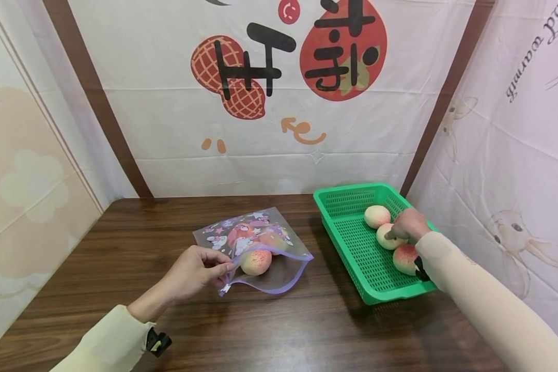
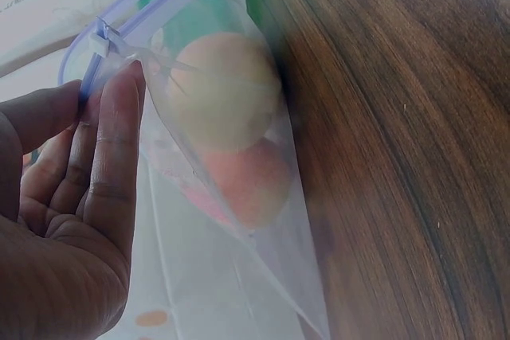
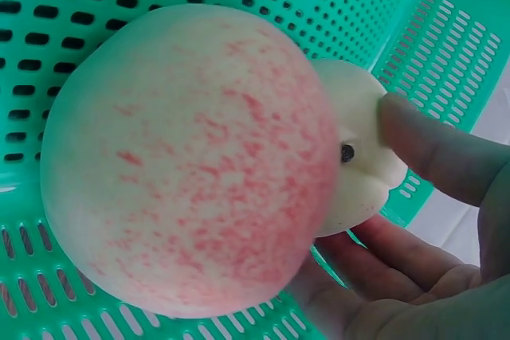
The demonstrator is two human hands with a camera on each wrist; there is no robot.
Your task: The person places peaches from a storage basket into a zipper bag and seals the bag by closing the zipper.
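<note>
Wood-grain table (image 1: 279,336): peach (image 1: 387,238) gripped in green basket (image 1: 359,243), zip bag (image 1: 246,232) held at its mouth

Gripped item: the peach is the middle one of three in the basket, toward its right side. The right hand (image 1: 409,226) holds it, thumb on one side and fingers on the other. A nearer peach (image 3: 191,165) covers part of the grip in the right wrist view, so the exact finger contact cannot be confirmed. This nearer peach lies toward the person; the far peach (image 1: 377,216) lies on the opposite side.

Bag: it lies on the table to the left of the basket, apart from it. Clear film carries cartoon prints. The purple zip strip (image 1: 276,291) is parted, with the mouth facing the person. Two fruits are inside: a front peach (image 1: 256,263) at the mouth and a rear peach (image 1: 273,242) behind it, seen through the film. The left hand (image 1: 200,271) pinches the bag's edge between thumb and fingers, just beside the slider (image 1: 227,288).

Outer area: pale sleeves cover both forearms, and a black wrist unit (image 1: 158,342) is fitted at the left wrist. Behind the table hangs a white backdrop (image 1: 167,119) with red motifs and black characters. Rabbits are printed on the right-hand panel (image 1: 539,170).
</note>
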